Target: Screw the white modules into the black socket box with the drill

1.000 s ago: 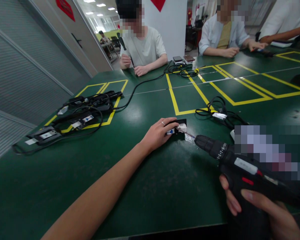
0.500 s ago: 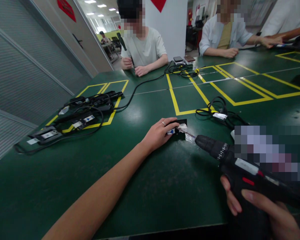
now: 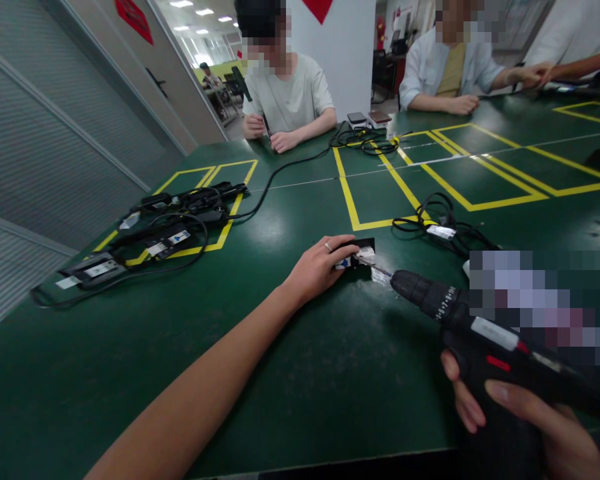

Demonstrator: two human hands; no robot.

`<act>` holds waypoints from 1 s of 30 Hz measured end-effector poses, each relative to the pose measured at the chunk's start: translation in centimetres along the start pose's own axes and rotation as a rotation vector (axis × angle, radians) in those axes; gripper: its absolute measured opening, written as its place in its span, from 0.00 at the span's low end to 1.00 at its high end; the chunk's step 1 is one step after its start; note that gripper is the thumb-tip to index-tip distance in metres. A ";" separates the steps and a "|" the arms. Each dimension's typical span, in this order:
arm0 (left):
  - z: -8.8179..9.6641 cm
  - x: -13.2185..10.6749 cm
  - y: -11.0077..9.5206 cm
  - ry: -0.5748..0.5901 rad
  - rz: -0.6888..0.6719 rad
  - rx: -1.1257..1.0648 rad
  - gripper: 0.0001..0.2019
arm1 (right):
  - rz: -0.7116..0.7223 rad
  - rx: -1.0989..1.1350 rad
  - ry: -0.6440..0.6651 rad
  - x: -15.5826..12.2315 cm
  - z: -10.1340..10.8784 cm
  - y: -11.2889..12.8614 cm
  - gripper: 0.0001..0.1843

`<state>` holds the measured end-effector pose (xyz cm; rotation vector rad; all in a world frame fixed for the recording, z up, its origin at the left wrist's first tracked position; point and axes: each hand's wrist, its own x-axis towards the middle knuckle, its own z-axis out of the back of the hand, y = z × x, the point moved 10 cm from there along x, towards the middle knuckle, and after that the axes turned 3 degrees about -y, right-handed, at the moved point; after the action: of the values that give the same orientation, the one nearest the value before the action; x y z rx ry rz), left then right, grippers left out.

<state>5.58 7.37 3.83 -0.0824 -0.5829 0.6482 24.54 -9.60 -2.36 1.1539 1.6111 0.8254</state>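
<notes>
My left hand [image 3: 319, 267] lies flat on a small black power adapter [image 3: 361, 249] with a white label, pressing it to the green table [image 3: 300, 373]. A ring shows on one finger. My right hand [image 3: 520, 417] grips the handle of a black cordless drill [image 3: 470, 320] at the lower right. The drill's bit reaches left and its tip touches the adapter's right end. Part of the drill's body is blurred out.
Several black adapters with tangled cables [image 3: 160, 230] lie at the left in a yellow-taped box. Another coiled cable [image 3: 440, 223] lies right of the adapter. Three other people sit at the far side, one holding a tool [image 3: 245, 90]. Yellow tape lines cross the table.
My hands and the drill stay nearly still. At the far right, another person's hand has shifted along the table.
</notes>
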 end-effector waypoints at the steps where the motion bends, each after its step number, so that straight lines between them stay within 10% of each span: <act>1: 0.0 0.0 0.0 -0.003 -0.002 -0.003 0.24 | -0.003 0.002 -0.012 0.0 0.1 -0.1 0.16; 30: 0.0 0.1 -0.1 0.009 0.003 0.001 0.25 | 0.039 0.008 0.054 0.1 -0.5 0.8 0.12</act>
<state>5.75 7.33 3.93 -0.0852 -0.5740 0.6502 24.33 -9.28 -1.52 1.1815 1.6418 0.8824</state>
